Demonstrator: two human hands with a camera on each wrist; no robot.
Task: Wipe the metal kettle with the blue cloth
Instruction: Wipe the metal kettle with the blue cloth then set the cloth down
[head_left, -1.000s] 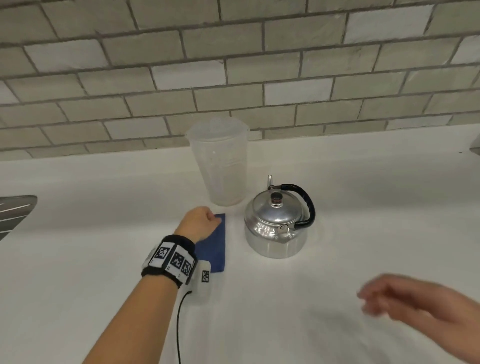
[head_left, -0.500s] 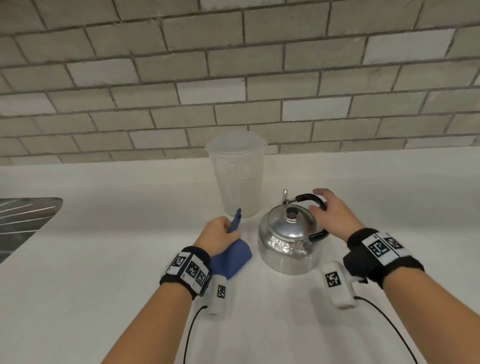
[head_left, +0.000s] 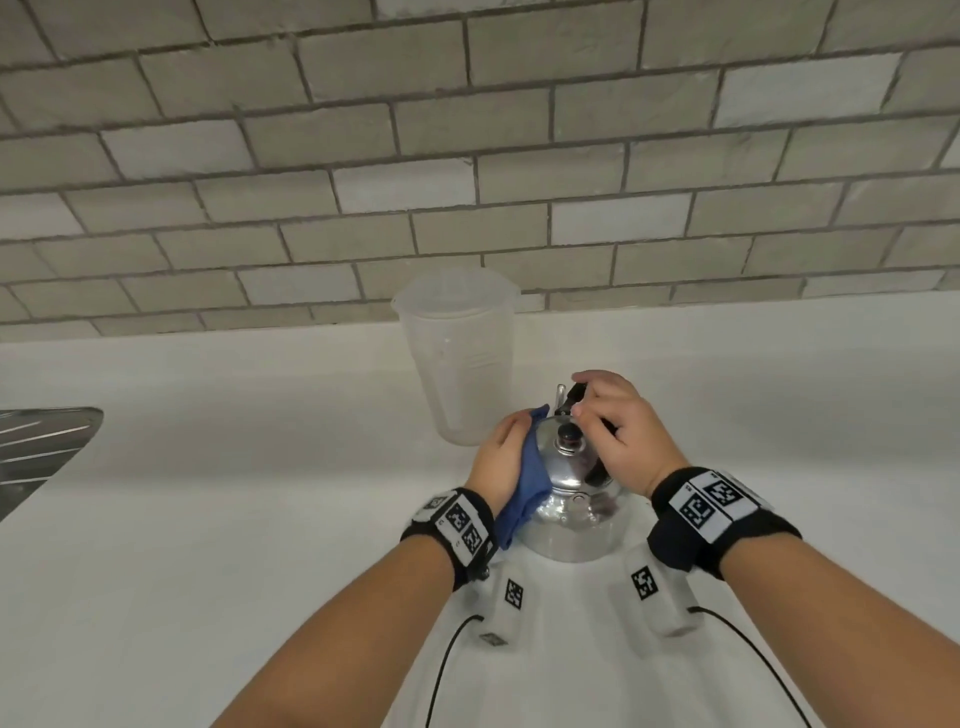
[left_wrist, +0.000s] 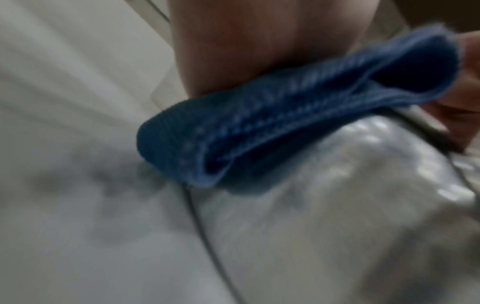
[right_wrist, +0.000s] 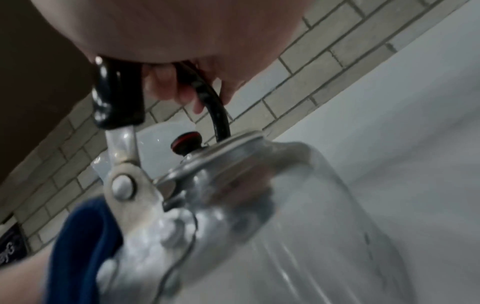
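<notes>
Closest to the camera are both forearms coming in over the white bench (head_left: 218, 519), each with a black wrist band covered in square marker tags and a little white box with a cable hanging under it.

Just past the wrists sits the metal kettle (head_left: 569, 525), standing upright on the bench between the two hands. The left hand (head_left: 496, 462) has the blue cloth (head_left: 166, 480) bunched up in its curled fingers and is pressing it flat against the kettle's left shoulder, with the tail of the cloth hanging down toward the wrist. The left wrist view is pretty blurry, but you can see the folded cloth (left_wrist: 298, 115) squeezed between the palm and the shiny metal.

The right hand (head_left: 621, 431) is up top, fingers wrapped around the black handle (head_left: 574, 394) that arches over the lid. From the right wrist view the fingers (right_wrist: 166, 84) are curled right round the handle (right_wrist: 118, 96), and the lid's dark knob (right_wrist: 186, 141) sits under it.

Right behind the kettle, a touch to the left, is a frosted plastic jug (head_left: 457, 358), upright. Off at the far left edge there's a bit of a steel sink drainer (head_left: 41, 441). Behind all that is a grey brick-tile wall (head_left: 467, 156).
</notes>
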